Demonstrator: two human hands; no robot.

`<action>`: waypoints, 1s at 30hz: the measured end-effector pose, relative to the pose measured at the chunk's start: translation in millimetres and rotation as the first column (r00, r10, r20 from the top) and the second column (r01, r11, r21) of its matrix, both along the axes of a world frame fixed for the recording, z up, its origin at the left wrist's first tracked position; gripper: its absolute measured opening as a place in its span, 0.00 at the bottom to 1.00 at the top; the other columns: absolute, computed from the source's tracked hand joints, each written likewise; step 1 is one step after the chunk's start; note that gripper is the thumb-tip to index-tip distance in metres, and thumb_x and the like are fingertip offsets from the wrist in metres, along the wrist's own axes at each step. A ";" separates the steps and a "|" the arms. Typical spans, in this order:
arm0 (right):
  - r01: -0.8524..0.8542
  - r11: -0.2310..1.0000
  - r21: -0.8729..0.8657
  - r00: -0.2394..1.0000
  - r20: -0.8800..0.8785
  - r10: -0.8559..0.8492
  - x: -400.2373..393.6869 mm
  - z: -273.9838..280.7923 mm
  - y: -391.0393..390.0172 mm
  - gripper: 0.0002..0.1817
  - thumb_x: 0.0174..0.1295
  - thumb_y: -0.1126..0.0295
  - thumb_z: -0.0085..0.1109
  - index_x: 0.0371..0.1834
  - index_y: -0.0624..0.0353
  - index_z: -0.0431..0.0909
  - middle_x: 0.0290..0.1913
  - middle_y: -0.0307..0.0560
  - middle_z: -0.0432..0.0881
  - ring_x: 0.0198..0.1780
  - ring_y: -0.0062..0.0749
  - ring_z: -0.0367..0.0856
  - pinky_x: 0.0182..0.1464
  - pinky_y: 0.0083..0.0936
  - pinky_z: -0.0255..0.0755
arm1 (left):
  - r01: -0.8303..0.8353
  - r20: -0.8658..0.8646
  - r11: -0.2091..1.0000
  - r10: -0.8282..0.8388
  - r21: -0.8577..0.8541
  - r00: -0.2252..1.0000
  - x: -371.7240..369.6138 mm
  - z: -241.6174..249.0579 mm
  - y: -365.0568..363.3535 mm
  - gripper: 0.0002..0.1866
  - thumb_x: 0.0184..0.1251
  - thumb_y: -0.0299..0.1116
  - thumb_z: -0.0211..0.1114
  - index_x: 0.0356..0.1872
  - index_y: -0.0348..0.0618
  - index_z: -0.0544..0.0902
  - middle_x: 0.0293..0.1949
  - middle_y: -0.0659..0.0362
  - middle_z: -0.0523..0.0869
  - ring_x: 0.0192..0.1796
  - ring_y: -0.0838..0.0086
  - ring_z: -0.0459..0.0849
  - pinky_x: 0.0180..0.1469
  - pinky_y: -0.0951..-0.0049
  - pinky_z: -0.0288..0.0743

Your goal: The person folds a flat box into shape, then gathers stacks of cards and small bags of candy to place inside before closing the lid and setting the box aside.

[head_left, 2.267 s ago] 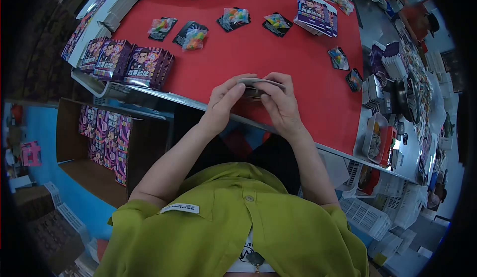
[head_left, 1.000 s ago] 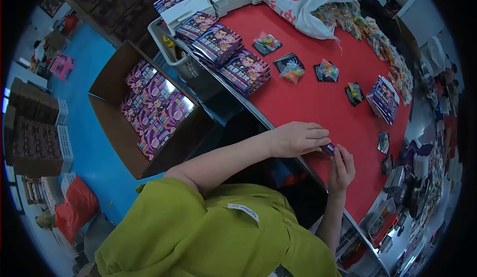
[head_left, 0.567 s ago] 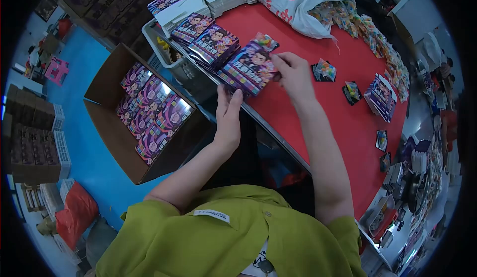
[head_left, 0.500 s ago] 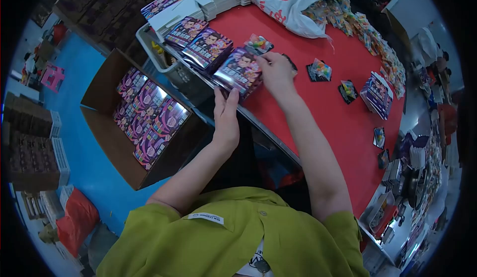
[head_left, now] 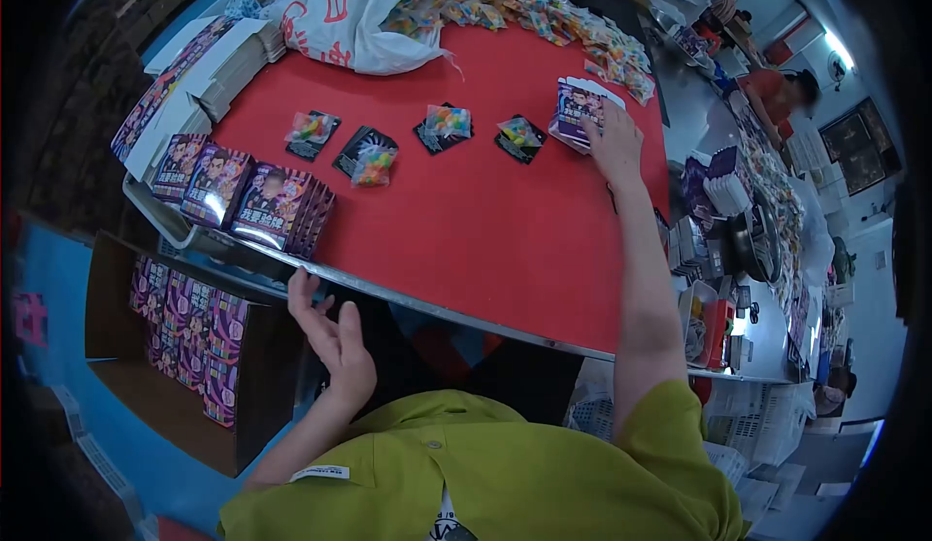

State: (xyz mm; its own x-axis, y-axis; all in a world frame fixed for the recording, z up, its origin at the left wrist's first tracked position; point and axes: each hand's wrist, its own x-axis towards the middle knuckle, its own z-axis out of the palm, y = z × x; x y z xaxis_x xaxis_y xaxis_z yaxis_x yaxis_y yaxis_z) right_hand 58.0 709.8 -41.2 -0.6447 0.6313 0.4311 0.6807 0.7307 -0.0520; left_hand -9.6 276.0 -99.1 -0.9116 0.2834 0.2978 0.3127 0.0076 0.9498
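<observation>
My worktop (head_left: 476,240) is red w/ a metal edge on my side. Near L corner: 3 stacks of purple boxes (head_left: 270,206); behind, a pile of white cartons (head_left: 233,65). Far side: white bag (head_left: 374,27), red print, next to a heap of colourful pkts (head_left: 553,12). Mid: 4 sets of blk cards (head_left: 355,146), each w/ a candy pkt (head_left: 449,120) on top. R side: stack of flat purple cartons (head_left: 576,106).

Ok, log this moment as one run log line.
right hand: on carton stack | left hand: empty, open, near table edge | purple boxes: stacked at left
</observation>
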 end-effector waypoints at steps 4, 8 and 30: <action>-0.076 0.993 -0.090 0.992 0.096 0.085 -28.3 10.4 28.3 0.31 0.65 0.49 0.48 0.64 0.59 0.65 0.60 0.52 0.72 0.64 0.42 0.68 0.65 0.47 0.56 | 0.122 -0.093 0.993 -0.121 0.002 0.988 12.9 5.2 31.4 0.34 0.61 0.28 0.58 0.68 0.40 0.55 0.68 0.49 0.54 0.65 0.64 0.61 0.59 0.67 0.60; -0.030 0.994 -0.103 0.975 0.218 0.052 -37.4 -8.5 48.7 0.32 0.65 0.47 0.46 0.65 0.59 0.65 0.61 0.52 0.71 0.66 0.40 0.66 0.69 0.45 0.51 | 0.149 -0.099 0.986 -0.156 -0.069 0.983 8.9 4.7 40.3 0.34 0.60 0.27 0.60 0.67 0.41 0.56 0.68 0.50 0.53 0.65 0.63 0.62 0.59 0.66 0.62; -0.681 0.704 -0.200 0.674 -0.549 0.495 19.1 32.6 -172.0 0.15 0.55 0.60 0.65 0.31 0.57 0.72 0.29 0.42 0.70 0.37 0.36 0.68 0.49 0.34 0.58 | 0.505 0.385 0.231 -0.895 0.832 -0.225 -15.3 35.0 140.5 0.33 0.45 0.24 0.70 0.57 0.37 0.68 0.48 0.51 0.80 0.50 0.63 0.82 0.53 0.62 0.79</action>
State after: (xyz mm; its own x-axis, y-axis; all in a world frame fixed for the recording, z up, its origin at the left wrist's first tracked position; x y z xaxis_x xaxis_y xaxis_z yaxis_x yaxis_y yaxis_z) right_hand 77.1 537.9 -8.6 -0.7402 0.3446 0.5773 -0.0541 0.8254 -0.5620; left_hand -25.0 416.6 -64.1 0.1002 0.9950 0.0039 -0.8582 0.0844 0.5064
